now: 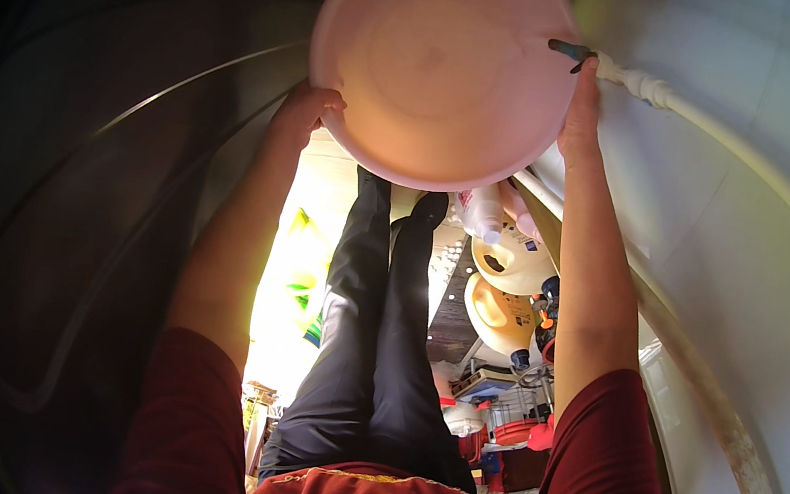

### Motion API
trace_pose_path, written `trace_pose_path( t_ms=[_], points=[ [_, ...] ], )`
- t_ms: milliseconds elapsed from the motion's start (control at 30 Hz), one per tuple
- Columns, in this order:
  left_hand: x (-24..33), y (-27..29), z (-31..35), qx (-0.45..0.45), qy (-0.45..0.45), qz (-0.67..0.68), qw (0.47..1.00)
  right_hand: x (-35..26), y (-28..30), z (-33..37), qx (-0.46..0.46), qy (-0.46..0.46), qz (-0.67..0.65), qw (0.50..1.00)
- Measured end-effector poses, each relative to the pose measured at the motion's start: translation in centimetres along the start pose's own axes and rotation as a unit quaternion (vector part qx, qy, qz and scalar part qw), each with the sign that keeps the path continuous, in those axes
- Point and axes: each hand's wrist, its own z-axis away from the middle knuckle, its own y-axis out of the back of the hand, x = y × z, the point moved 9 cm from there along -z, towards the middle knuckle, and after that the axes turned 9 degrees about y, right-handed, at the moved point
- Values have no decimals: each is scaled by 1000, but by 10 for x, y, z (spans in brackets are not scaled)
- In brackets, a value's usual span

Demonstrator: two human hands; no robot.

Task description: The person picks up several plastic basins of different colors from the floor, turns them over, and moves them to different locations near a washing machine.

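Observation:
A round pink plastic basin (430, 70) is held out in front of me at the top of the view, its broad inside face showing. My left hand (307, 109) grips its lower left rim, the thumb laid over the edge. On the right rim my right hand (584, 112) is closed round the edge, most of its fingers hidden. Just above the right fingertips sits a small tap lever (570, 49), dark teal, at the end of a white pipe; whether the hand touches it I cannot tell.
The white pipe (770, 163) runs down along the pale wall (751, 297) on my right. Several large cream jugs (499, 314) and a white bottle (482, 215) stand low beside my legs, near a wire rack (519, 406) with red things. A dark surface (98, 205) fills the left.

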Motion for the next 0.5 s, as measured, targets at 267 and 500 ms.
trace_pose_path(
  t_ms=[267, 500],
  points=[
    [22, 3, -22, -17, -58, -9, 998, -9, -7, 3, 37, -20, -87, 995],
    [42, -11, -4, -21, -171, 87, 981, -6, -9, -2, 0, -11, -124, 992]
  ],
)
